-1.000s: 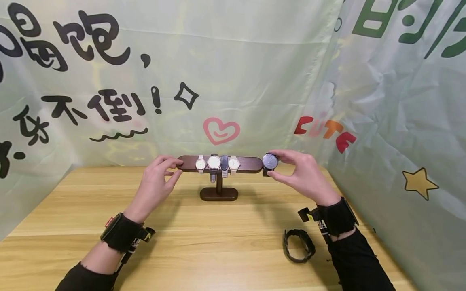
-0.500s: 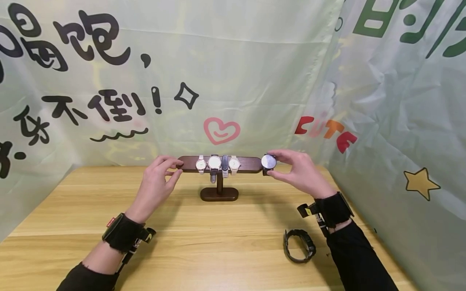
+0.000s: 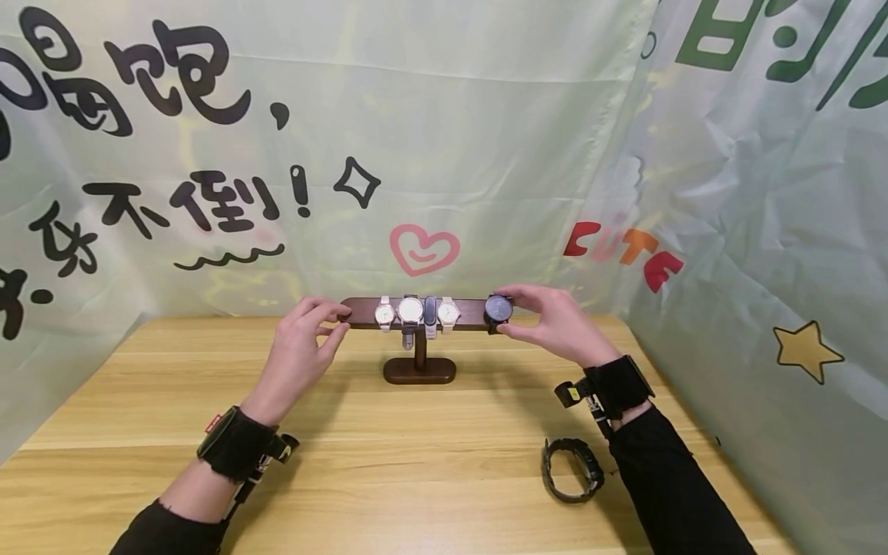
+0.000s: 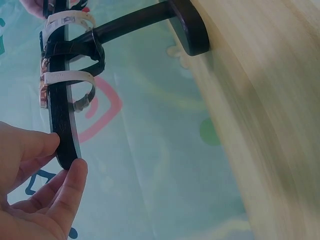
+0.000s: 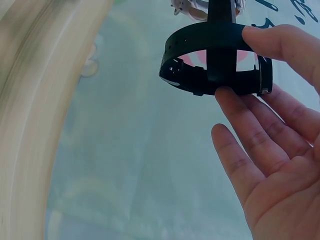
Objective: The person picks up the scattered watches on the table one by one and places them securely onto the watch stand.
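A dark wooden watch stand (image 3: 419,371) stands on the table, its horizontal bar (image 4: 62,115) raised on a post. My left hand (image 3: 297,347) pinches the bar's left end between thumb and fingers. At the opposite end, my right hand (image 3: 555,327) pinches a black watch (image 3: 498,308) with a dark dial. In the right wrist view its closed strap (image 5: 200,42) loops around the bar. Farther along the bar hang a white-strapped watch (image 3: 385,314), a dark-strapped watch with a pale dial (image 3: 411,310), a fitness band (image 3: 431,311) and another white-strapped watch (image 3: 449,313).
Another black watch (image 3: 573,470) lies on its side on the wooden table (image 3: 388,478), near my right forearm. Printed cloth (image 3: 486,154) hangs behind and to the right of the table. Both wrists wear black straps with small cameras attached.
My right hand has moved left with the black watch, from beside the bar's right end to over it. My left hand keeps its grip on the other end.
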Action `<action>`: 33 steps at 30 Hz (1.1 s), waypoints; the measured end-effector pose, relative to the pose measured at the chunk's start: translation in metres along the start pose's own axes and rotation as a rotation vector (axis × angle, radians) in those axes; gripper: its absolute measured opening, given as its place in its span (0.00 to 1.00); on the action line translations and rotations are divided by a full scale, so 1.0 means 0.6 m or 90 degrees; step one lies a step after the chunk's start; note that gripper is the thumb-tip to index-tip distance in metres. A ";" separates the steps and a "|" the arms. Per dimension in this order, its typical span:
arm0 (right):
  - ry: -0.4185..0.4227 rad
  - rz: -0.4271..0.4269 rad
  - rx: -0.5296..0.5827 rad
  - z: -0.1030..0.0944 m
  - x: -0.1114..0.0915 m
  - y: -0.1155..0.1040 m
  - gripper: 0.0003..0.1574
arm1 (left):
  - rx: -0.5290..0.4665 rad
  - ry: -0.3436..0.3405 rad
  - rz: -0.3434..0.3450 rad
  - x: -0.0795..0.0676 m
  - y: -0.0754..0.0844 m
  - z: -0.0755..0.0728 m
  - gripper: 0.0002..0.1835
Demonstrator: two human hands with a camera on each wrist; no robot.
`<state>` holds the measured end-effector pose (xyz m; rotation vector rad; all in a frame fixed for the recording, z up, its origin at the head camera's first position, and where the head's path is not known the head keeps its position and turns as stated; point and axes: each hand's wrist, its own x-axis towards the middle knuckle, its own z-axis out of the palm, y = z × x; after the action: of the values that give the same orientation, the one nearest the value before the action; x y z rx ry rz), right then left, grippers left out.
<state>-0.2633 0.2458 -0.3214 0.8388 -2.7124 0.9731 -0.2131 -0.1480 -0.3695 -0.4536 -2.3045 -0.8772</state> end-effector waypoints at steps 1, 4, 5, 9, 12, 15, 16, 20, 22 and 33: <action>-0.002 0.001 0.000 0.001 0.002 0.000 0.35 | -0.001 -0.001 -0.001 0.000 0.000 0.000 0.10; -0.009 0.001 0.000 0.005 0.009 -0.002 0.35 | -0.001 -0.003 -0.005 -0.001 0.000 0.001 0.10; -0.010 0.000 0.001 0.006 0.011 -0.002 0.35 | -0.001 -0.004 -0.005 -0.001 0.000 0.001 0.09; -0.014 -0.003 0.002 0.011 0.016 -0.004 0.35 | 0.000 -0.004 -0.003 -0.001 -0.001 0.001 0.09; -0.020 -0.010 0.002 0.016 0.019 -0.004 0.35 | 0.001 -0.003 -0.002 -0.002 -0.002 0.002 0.09; -0.022 -0.017 0.005 0.020 0.022 -0.003 0.35 | -0.001 0.000 0.002 -0.001 -0.003 0.003 0.09; -0.023 -0.019 0.007 0.021 0.023 -0.003 0.35 | -0.001 0.000 0.003 -0.001 -0.003 0.003 0.09; -0.023 -0.026 0.011 0.025 0.026 -0.003 0.35 | -0.002 0.002 0.006 -0.001 -0.003 0.003 0.09; -0.025 -0.029 0.013 0.026 0.027 -0.003 0.35 | 0.000 0.002 0.008 -0.001 -0.003 0.003 0.09; -0.040 -0.030 0.025 0.031 0.035 -0.008 0.35 | 0.009 0.006 0.016 -0.002 -0.003 0.002 0.08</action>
<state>-0.2768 0.2215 -0.3269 0.9516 -2.7203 1.0106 -0.2139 -0.1486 -0.3718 -0.4709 -2.2896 -0.8483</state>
